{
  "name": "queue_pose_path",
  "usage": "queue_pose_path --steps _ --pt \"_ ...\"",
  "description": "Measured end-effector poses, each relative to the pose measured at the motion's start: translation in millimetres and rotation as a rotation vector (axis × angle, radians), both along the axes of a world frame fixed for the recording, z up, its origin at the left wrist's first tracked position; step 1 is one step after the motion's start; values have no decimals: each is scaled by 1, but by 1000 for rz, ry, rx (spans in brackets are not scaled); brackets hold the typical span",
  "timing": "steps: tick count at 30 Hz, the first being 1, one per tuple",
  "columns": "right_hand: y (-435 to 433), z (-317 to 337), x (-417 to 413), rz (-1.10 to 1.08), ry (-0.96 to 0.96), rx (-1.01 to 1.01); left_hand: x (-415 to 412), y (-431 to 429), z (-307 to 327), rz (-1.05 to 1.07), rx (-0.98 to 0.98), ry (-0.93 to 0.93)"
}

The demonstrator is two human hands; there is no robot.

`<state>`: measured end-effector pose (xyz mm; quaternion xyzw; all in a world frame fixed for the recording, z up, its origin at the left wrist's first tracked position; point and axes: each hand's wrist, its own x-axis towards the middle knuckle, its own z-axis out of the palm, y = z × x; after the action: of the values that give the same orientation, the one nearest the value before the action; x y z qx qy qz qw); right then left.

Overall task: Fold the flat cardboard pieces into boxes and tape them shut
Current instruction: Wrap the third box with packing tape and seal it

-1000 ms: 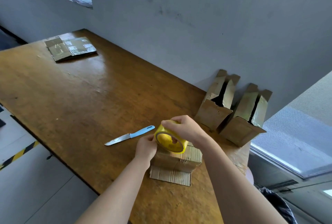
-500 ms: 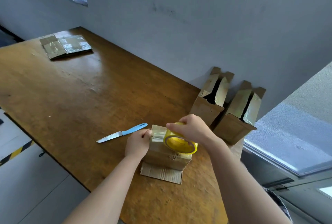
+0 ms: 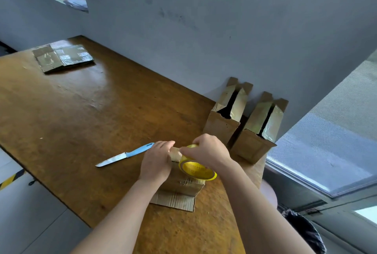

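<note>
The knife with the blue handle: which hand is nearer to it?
Left. The left hand holds the box, close beside the knife; the right hand grips the yellow tape roll, farther away to the right.

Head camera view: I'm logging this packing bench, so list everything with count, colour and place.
table: 1, brown wood, beside grey wall
box: 1, brown cardboard, near edge, under both hands
tape roll: 1, yellow, atop the box
knife: 1, blue handle, left of the box
open boxes: 2, brown, upright against the wall
flat cardboard: one pile, brown, far left corner
bin: 1, black liner, lower right
left hand: 1, grips the box
right hand: 1, fingers grip the tape roll
</note>
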<state>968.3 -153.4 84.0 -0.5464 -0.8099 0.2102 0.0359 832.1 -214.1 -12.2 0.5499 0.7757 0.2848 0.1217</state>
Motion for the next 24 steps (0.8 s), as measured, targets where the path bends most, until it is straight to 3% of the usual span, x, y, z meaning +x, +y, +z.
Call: queue_pose_path --steps 3,8,13,20,24 --pt "0 1 7 30 66 -14 -2 -1 -3 -7 25 -51" --pt "10 -1 37 18 347 -247 -2 -3 -4 -12 99 -106" --pt "19 -3 45 93 183 -5 -1 -2 -5 -8 100 -69" --pt "31 -1 53 84 146 -88 -3 -2 -5 -23 101 -55" --pt "29 -12 62 15 -10 -43 -5 -3 -6 -37 97 -75"
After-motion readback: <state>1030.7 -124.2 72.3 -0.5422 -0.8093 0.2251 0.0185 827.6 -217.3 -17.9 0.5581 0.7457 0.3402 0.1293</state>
